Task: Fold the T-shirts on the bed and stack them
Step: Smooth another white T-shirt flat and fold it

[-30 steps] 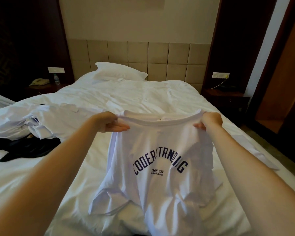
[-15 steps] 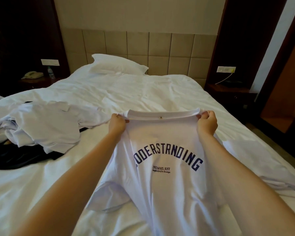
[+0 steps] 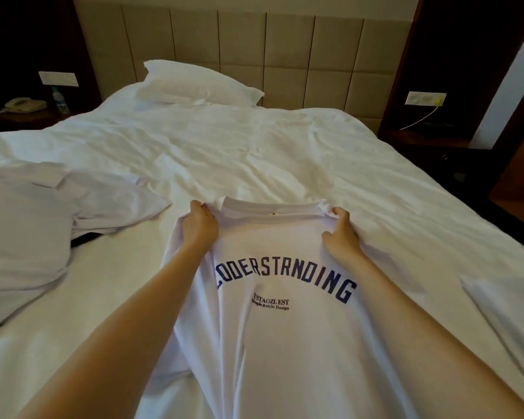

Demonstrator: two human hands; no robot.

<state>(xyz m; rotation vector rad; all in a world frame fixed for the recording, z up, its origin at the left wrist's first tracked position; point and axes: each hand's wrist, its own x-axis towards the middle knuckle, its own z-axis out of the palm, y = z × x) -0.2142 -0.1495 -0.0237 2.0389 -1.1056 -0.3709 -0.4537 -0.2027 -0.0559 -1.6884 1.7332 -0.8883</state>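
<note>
Both hands, left hand (image 3: 198,228) and right hand (image 3: 341,234), clamped on T-shirt (image 3: 285,322) shoulders beside collar, print up; probably spreading flat on bed (image 3: 254,146) for folding.

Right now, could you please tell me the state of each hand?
Left hand: closed, gripping the T-shirt beside the collar.
Right hand: closed, gripping the T-shirt on the collar's other side.
</note>
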